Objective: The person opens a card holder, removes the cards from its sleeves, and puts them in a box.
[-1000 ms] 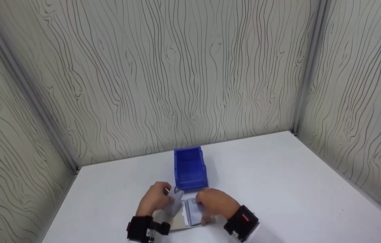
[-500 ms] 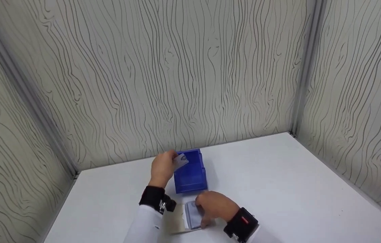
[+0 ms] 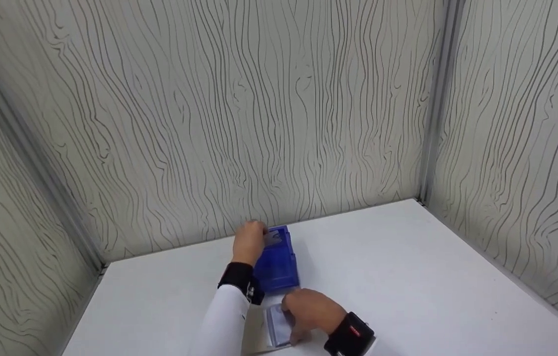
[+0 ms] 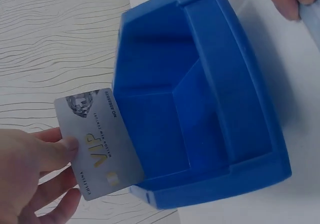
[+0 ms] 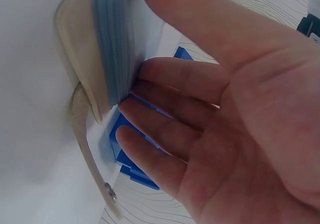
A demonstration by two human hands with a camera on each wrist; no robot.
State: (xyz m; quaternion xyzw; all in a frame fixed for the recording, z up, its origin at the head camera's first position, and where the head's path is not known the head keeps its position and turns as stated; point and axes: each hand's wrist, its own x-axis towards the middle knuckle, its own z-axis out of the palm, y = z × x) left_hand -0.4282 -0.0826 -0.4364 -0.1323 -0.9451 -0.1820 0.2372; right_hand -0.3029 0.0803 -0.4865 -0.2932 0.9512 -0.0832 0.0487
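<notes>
My left hand [image 3: 249,243] pinches a silver VIP card [image 4: 100,144] by one edge between thumb and fingers. In the left wrist view the card overlaps the rim of a blue plastic bin [image 4: 245,98], printed face showing. Nearer to me, a beige card holder [image 3: 255,333] lies spread on the table, its clear sleeves [image 5: 112,48] stacked in a block. My right hand [image 3: 316,314] grips those sleeves at their edges, thumb on one side and fingertips on another. From the holder's cover [image 5: 80,38] hangs a strap [image 5: 87,139] with a metal snap.
A white table [image 3: 382,277] carries the bin and the holder. Behind it rises a panel with a wood-grain line pattern [image 3: 259,123], close to the bin's far end. Side panels [image 3: 521,173] meet it at metal corner posts.
My left hand has lifted the card away from the holder and carried it forward to the far part of the bin. My right hand has stayed on the sleeves.
</notes>
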